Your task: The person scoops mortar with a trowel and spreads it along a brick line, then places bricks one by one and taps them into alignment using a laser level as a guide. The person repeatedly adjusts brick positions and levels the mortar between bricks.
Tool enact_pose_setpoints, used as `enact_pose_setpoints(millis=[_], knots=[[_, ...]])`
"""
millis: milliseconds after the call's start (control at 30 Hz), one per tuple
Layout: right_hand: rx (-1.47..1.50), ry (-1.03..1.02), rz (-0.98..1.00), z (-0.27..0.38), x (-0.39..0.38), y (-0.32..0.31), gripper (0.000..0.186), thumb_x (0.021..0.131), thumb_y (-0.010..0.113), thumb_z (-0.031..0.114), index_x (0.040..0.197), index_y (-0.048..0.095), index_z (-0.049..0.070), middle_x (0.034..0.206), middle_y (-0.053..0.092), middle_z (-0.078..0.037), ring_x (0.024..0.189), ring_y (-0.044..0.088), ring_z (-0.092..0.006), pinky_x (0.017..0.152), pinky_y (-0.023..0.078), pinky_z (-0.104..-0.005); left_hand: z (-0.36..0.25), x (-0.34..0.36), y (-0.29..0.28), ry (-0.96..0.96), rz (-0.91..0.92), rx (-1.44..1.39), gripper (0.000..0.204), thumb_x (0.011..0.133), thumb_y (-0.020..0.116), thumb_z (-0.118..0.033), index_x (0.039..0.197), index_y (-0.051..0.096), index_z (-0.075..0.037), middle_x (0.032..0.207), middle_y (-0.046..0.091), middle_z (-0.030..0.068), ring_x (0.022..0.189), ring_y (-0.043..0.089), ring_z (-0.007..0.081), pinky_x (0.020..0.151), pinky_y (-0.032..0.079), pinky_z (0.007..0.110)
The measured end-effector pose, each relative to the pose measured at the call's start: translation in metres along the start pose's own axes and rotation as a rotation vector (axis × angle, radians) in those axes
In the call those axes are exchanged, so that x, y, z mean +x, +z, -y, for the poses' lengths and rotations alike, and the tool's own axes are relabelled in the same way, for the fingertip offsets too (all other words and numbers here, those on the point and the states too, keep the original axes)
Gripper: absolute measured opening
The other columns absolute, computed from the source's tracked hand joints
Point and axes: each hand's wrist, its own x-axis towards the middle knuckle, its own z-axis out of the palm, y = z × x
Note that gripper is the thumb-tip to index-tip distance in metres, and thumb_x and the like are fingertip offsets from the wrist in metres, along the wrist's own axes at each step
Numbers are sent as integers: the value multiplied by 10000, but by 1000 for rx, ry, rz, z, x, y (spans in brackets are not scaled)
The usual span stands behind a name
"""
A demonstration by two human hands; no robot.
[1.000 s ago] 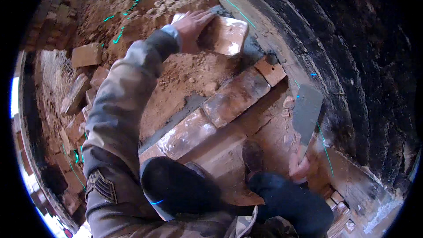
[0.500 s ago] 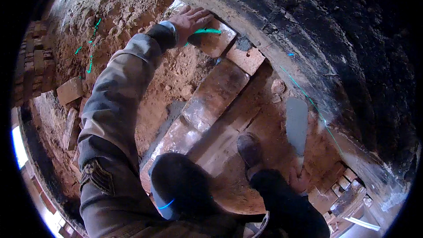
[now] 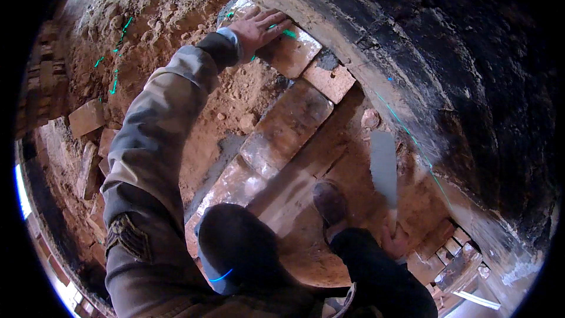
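My left hand (image 3: 256,30) lies with fingers spread on a pale-faced brick (image 3: 298,54), set against the sloping wall's base. Just below it sits a smaller brick (image 3: 329,82) with grey mortar on it, meeting a diagonal row of worn bricks (image 3: 284,128) that has grey mortar (image 3: 225,153) along its left side. At the lower right my right hand (image 3: 393,237) grips the handle of a trowel (image 3: 384,166), its long blade coated grey.
A curved, blackened wall (image 3: 459,82) fills the right. Rubble soil (image 3: 147,17) and loose bricks (image 3: 86,118) lie at the left, beside stacked brickwork (image 3: 44,82). My boot (image 3: 328,202) stands below the row; more bricks (image 3: 459,265) are at the lower right.
The brick under my left hand has come down against the small brick, closing the gap at the row's upper end. The trowel has moved slightly left. The view has turned.
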Motion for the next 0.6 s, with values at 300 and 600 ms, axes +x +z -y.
enact_pose_setpoints(millis=[300,600], knots=[[-387,-148,-138,11,13,7,496,857,673,394,1148,656,-8,1057,688,-219,993,655,-376,876,510,-409,-13,-4,-3,74,112,12,802,765,643,-92,1507,375,-240,1616,236,94,1499,215,281,1183,225,540],[-244,-40,-2,47,49,-5,333,915,651,341,979,653,14,782,641,-220,713,648,-364,648,485,-456,-46,-31,11,-304,-251,-156,675,754,608,-77,1404,509,-229,1565,326,143,1437,306,369,1148,277,549]])
